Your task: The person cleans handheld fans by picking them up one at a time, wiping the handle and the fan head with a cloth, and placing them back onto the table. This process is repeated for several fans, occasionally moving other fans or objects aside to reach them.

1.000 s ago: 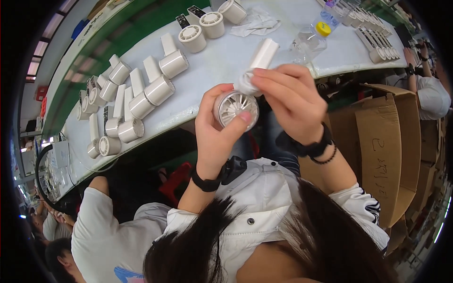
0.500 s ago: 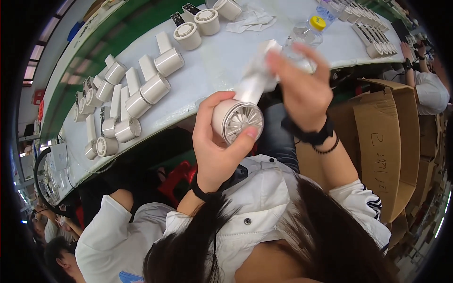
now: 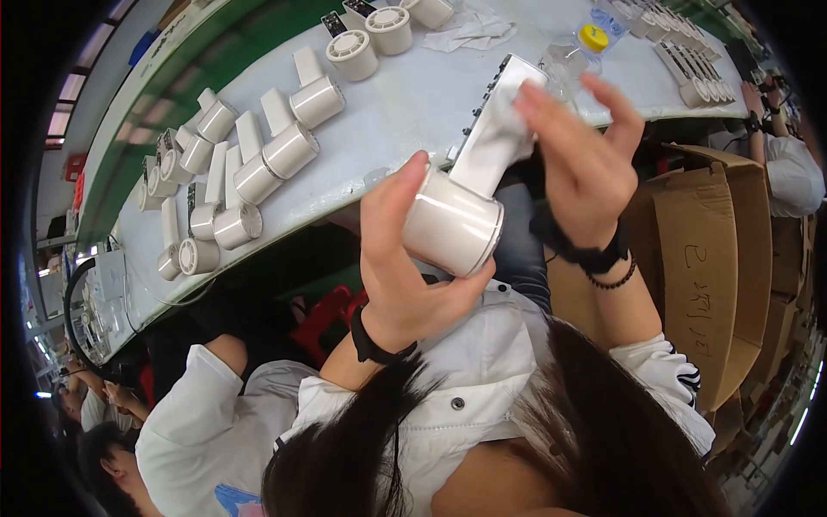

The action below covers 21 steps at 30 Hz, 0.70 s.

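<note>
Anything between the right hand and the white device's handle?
Yes: a white cloth, under the fingers of the right hand, against the handle. Nothing visible between the left hand and the round body.

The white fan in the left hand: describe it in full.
The fan is glossy white, apparently plastic. A flat, straight handle juts from its drum-shaped head, with dark parts along one long edge; a darker line rings the head near one end. It is held up, tilted, near the table, handle pointing away from the person. The left hand grips the head; the blurred right hand holds a white cloth at the handle.
</note>
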Motion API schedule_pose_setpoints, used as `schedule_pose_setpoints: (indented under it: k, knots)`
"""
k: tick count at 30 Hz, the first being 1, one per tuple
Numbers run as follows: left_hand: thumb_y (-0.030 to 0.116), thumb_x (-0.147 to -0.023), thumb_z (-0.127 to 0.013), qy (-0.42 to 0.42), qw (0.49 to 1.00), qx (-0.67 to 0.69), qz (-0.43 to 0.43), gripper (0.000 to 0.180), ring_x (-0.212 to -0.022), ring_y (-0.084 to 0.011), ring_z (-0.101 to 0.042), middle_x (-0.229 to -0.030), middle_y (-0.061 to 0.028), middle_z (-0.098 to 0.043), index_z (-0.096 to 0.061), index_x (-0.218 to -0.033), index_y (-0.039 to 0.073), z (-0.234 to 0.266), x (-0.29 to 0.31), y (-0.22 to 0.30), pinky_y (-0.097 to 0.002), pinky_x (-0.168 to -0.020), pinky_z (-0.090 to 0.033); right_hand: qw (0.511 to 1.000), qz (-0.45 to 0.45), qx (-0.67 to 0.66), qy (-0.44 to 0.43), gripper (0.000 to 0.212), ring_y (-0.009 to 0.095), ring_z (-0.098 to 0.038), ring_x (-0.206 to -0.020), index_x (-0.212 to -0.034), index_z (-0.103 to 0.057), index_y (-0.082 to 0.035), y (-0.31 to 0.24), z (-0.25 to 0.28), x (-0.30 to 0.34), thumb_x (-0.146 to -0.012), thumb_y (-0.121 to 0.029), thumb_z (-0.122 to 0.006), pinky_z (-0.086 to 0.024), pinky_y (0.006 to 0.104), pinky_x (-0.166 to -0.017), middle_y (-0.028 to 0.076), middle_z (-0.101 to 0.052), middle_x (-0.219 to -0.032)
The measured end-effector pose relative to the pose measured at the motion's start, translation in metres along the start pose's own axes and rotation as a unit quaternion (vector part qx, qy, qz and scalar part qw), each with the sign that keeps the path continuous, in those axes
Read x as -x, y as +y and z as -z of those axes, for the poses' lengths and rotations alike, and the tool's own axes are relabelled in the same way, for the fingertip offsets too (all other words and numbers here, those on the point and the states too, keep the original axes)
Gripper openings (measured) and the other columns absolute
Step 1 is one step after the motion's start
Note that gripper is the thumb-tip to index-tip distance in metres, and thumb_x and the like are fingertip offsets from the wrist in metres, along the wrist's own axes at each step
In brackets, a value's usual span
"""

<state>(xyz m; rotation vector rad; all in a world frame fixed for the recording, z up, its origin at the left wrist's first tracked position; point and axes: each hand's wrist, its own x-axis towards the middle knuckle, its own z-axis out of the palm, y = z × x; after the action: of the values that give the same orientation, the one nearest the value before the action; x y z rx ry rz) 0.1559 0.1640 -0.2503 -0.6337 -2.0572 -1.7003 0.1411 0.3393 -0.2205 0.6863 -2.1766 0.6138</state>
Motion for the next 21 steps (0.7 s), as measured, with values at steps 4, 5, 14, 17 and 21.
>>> schedule_pose_setpoints:
  k: [4, 5, 14, 17, 21]
  knots:
    - [0.000, -0.051, -0.075, -0.026, 0.995, -0.045, -0.088, 0.084, -0.107, -0.0367, -0.051, -0.120, -0.0229, -0.047, -0.037, -0.127, 0.003, 0.001, -0.003, -0.006, -0.0413, -0.090, -0.042, 0.998, -0.018, 0.056, 0.004, 0.034, 0.027, -0.052, -0.107, -0.098, -0.070, -0.010, 0.010, -0.003, -0.002, -0.068, 0.005, -0.063, -0.038, 0.0322, -0.093, 0.004, -0.069, -0.101]
    - [0.001, -0.051, -0.075, -0.020, 0.993, -0.051, -0.100, 0.083, -0.107, -0.0372, -0.051, -0.121, -0.0243, -0.047, -0.038, -0.126, 0.003, 0.001, -0.003, -0.007, -0.0418, -0.089, -0.042, 0.998, -0.013, 0.061, 0.000, 0.035, 0.027, -0.051, -0.108, -0.099, -0.070, -0.010, 0.011, -0.004, -0.002, -0.069, 0.005, -0.063, -0.038, 0.0327, -0.094, 0.004, -0.069, -0.102]
    - [0.001, -0.053, -0.075, -0.010, 0.992, -0.063, -0.113, 0.074, -0.107, -0.0390, -0.051, -0.123, -0.0289, -0.046, -0.040, -0.119, 0.006, 0.000, -0.001, -0.011, -0.0423, -0.090, -0.042, 0.999, -0.024, 0.013, -0.039, 0.036, 0.030, -0.048, -0.112, -0.103, -0.069, -0.008, 0.012, -0.005, -0.004, -0.071, 0.006, -0.060, -0.036, 0.0360, -0.097, 0.006, -0.065, -0.111]
    - [0.001, -0.054, -0.075, -0.002, 0.992, -0.053, -0.112, 0.072, -0.107, -0.0390, -0.051, -0.123, -0.0288, -0.046, -0.040, -0.117, 0.006, 0.000, 0.003, -0.011, -0.0421, -0.090, -0.042, 0.995, -0.027, -0.050, -0.084, 0.036, 0.031, -0.047, -0.113, -0.104, -0.068, -0.007, -0.012, 0.002, 0.006, -0.072, 0.006, -0.058, -0.036, 0.0368, -0.097, 0.006, -0.065, -0.112]
    - [0.002, -0.055, -0.076, 0.010, 0.993, -0.034, -0.115, 0.071, -0.107, -0.0388, -0.051, -0.123, -0.0290, -0.046, -0.040, -0.116, 0.007, -0.001, 0.008, -0.011, -0.0419, -0.089, -0.043, 0.997, -0.040, -0.003, -0.067, 0.035, 0.032, -0.046, -0.115, -0.104, -0.068, -0.007, 0.005, 0.002, 0.003, -0.073, 0.005, -0.057, -0.034, 0.0384, -0.099, 0.006, -0.064, -0.114]
